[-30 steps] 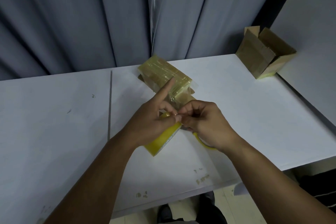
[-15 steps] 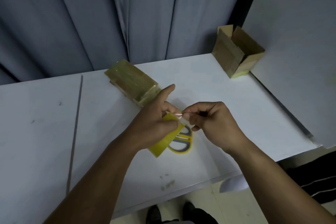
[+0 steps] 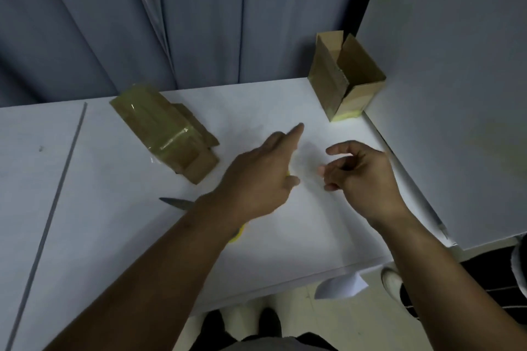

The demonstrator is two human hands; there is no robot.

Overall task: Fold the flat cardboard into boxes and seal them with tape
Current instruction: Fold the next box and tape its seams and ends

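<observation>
My left hand (image 3: 261,179) hovers over the white table (image 3: 119,236) with its index finger stretched out. Its other fingers curl round the yellow tape roll (image 3: 288,173), of which only a sliver shows. My right hand (image 3: 363,174) is a short way to the right, fingers curled; a faint blurred band between the hands looks like clear tape pinched at its end. A taped cardboard box (image 3: 162,128) lies at the back left. An open cardboard box (image 3: 346,80) lies on its side at the back right corner.
Scissors (image 3: 176,202) with yellow handles lie under my left forearm, blade pointing left. A grey curtain (image 3: 199,23) hangs behind the table and a white panel (image 3: 456,94) stands along its right edge. A scrap of paper (image 3: 339,285) lies on the floor.
My hands have drawn apart from where they met at the tape roll. The view has swung right, so both boxes sit further left in the frame.
</observation>
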